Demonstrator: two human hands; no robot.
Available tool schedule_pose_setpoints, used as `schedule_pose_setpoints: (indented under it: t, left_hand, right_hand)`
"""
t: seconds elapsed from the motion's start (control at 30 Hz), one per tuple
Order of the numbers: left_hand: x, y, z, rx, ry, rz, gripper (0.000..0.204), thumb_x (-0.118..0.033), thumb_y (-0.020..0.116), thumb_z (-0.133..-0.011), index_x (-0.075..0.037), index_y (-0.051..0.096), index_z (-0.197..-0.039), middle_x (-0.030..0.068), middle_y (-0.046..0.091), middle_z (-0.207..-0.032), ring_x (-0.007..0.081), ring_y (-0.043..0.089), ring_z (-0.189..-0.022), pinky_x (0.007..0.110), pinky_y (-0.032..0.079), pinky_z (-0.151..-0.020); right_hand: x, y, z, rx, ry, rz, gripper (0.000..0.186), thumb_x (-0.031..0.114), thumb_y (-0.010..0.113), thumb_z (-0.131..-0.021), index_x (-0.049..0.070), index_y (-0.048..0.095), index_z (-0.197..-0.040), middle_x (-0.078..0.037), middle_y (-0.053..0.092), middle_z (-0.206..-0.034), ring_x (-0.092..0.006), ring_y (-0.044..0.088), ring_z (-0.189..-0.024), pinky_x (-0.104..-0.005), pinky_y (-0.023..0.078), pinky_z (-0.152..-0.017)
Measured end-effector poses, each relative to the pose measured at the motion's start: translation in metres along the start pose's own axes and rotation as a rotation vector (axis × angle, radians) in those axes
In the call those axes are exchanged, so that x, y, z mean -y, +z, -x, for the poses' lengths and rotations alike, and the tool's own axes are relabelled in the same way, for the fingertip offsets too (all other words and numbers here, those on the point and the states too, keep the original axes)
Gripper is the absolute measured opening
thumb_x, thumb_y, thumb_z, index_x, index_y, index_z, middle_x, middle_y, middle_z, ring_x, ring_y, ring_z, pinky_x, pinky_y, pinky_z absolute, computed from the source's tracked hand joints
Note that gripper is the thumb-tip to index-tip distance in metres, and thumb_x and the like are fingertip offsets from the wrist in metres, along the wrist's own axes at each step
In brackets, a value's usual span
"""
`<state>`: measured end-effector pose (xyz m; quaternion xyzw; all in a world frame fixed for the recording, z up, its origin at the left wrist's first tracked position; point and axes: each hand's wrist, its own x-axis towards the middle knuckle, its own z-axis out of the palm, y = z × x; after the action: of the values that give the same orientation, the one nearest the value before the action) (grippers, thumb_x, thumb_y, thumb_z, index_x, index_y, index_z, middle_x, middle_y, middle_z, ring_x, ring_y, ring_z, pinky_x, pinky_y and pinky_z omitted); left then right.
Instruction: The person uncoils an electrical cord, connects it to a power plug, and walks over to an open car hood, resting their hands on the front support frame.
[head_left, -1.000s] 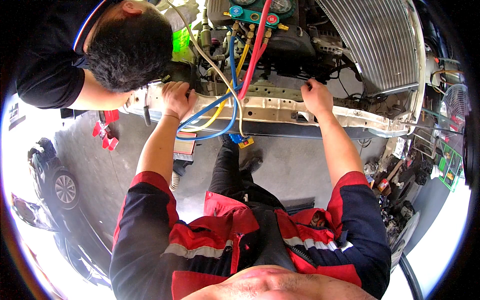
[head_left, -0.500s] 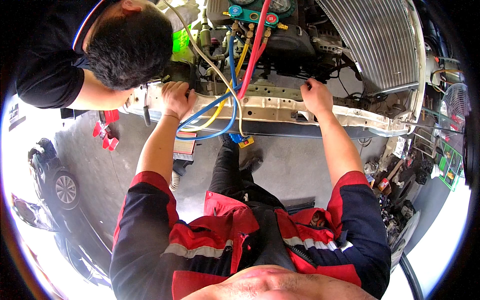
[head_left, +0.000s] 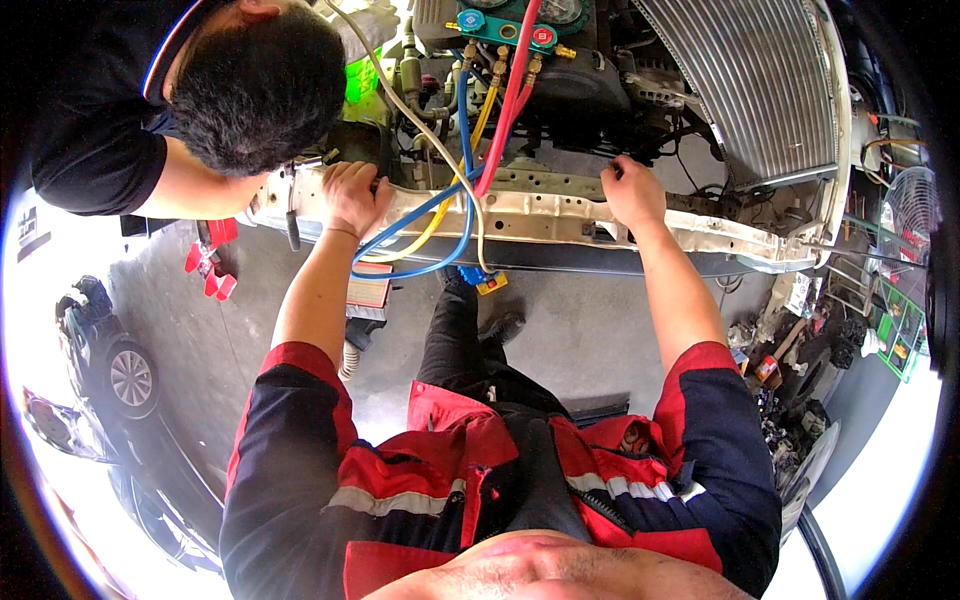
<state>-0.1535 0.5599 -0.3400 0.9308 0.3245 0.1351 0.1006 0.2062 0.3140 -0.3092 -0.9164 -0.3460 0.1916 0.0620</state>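
Both of my hands rest on the pale metal front crossmember (head_left: pixel 560 218) of a car with its engine bay exposed. My left hand (head_left: pixel 354 198) curls over its top edge left of the hoses. Further right, my right hand (head_left: pixel 634 196) is closed over the same edge, its fingertips partly hidden. Between them hang blue hoses (head_left: pixel 467 130), a yellow hose (head_left: pixel 484 115) and a red hose (head_left: pixel 510 100) from a green manifold gauge set (head_left: pixel 505 33) on the engine. A thin beige hose (head_left: pixel 410 112) droops across the crossmember too.
A co-worker (head_left: pixel 255 95) in a black shirt leans over the bay at left. A finned metal panel (head_left: pixel 750 80) stands at right. Below lie a blue and yellow device (head_left: pixel 485 281) and a boxed air filter (head_left: pixel 369 288). Scattered parts (head_left: pixel 800 400) line the right; a car (head_left: pixel 130 400) stands left.
The co-worker's head and arm have shifted very slightly. My two hands stay in the same place on the crossmember.
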Motion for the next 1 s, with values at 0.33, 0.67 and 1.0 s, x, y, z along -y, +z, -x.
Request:
schedule_pose_setpoints:
  t: [0.33, 0.67, 1.0]
  left_hand:
    - [-0.0007, 0.0000, -0.0005, -0.008, -0.001, 0.009, 0.016, -0.026, 0.063, -0.079, -0.010, 0.061, -0.079, 0.0105, 0.063, -0.083, 0.0337, 0.061, -0.087, 0.045, 0.045, -0.088]
    - [0.0007, -0.0010, 0.0003, 0.052, -0.009, -0.009, 0.017, -0.024, 0.065, -0.078, -0.008, 0.061, -0.085, 0.0113, 0.065, -0.088, 0.0340, 0.061, -0.090, 0.046, 0.047, -0.087]
    - [-0.0002, -0.0003, -0.0004, 0.017, -0.009, 0.005, 0.017, -0.026, 0.063, -0.079, -0.010, 0.061, -0.081, 0.0102, 0.065, -0.085, 0.0330, 0.061, -0.090, 0.044, 0.045, -0.090]
  right_hand:
    - [-0.0023, 0.0025, -0.0009, -0.010, -0.017, 0.013, 0.038, 0.038, 0.055, -0.089, 0.008, 0.069, -0.108, -0.018, 0.070, -0.107, -0.0378, 0.066, -0.099, -0.0481, 0.053, -0.086]
    - [-0.0033, 0.0029, -0.0009, -0.019, -0.034, -0.005, 0.037, 0.036, 0.054, -0.089, 0.007, 0.068, -0.108, -0.018, 0.070, -0.106, -0.0390, 0.067, -0.097, -0.0490, 0.053, -0.084]
    - [-0.0042, 0.0041, -0.0018, -0.015, -0.033, 0.007, 0.037, 0.036, 0.054, -0.090, 0.008, 0.069, -0.109, -0.018, 0.070, -0.107, -0.0388, 0.066, -0.099, -0.0489, 0.053, -0.084]
